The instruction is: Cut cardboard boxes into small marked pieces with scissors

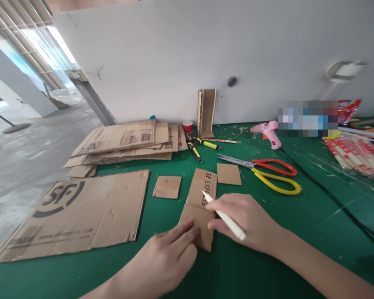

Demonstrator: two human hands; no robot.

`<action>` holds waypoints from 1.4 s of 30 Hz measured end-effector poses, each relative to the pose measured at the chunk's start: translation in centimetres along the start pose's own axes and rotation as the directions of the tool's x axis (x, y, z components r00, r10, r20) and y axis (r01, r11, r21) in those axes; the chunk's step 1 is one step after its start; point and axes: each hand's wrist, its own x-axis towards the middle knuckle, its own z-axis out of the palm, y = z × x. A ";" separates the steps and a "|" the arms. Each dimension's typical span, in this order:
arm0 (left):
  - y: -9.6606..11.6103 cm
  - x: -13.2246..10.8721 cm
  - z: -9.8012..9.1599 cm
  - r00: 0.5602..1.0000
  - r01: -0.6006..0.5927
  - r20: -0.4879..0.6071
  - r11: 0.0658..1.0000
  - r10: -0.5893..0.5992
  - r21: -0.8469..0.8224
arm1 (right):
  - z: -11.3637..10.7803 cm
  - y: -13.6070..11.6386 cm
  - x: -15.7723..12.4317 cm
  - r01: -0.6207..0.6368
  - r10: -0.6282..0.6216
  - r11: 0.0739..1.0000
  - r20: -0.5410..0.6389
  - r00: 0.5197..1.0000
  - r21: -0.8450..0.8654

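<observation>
A cardboard strip [202, 187] printed "SF EXPRESS" lies on the green table, with a crease across its middle. On its near left edge rests my left hand [165, 257], index and middle fingers stretched flat against the cardboard, the others bent. My right hand [246, 220] is closed around a white pen [229, 224], whose pointed end is over the strip's printed letters. Whether the tip touches the cardboard I cannot tell. Small cardboard squares lie on either side of the strip, the left square [167, 187] and the right square [229, 174].
Red-and-yellow-handled scissors [268, 170] lie open at right, beyond them a pink glue gun [271, 133] with a black cord. A large cardboard sheet [112, 211] and a cardboard stack [121, 139] occupy the left. Pliers [195, 151] and an upright cardboard channel [207, 112] are at the back.
</observation>
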 end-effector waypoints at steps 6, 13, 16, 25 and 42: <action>0.0 0.2 0.1 0.999 -0.036 0.018 0.999 0.035 0.027 | -1.0 -0.2 2.9 -0.415 0.351 0.661 0.230 0.908 0.625; 0.0 0.8 -0.4 0.998 -0.063 0.001 0.995 0.063 0.072 | 1.5 1.0 5.4 -0.515 0.359 0.619 0.370 0.857 0.593; -0.1 0.6 -0.1 0.999 -0.042 0.013 0.998 0.041 0.040 | 2.0 1.2 5.5 -0.525 0.354 0.591 0.388 0.851 0.613; -0.3 0.2 0.2 1.000 0.002 0.019 1.000 -0.001 -0.018 | 2.0 1.4 5.6 -0.471 0.321 0.738 0.363 0.875 0.483; 0.1 0.2 0.4 1.000 0.021 0.020 0.998 -0.020 -0.064 | 1.5 1.4 5.8 -0.487 0.298 0.740 0.423 0.856 0.464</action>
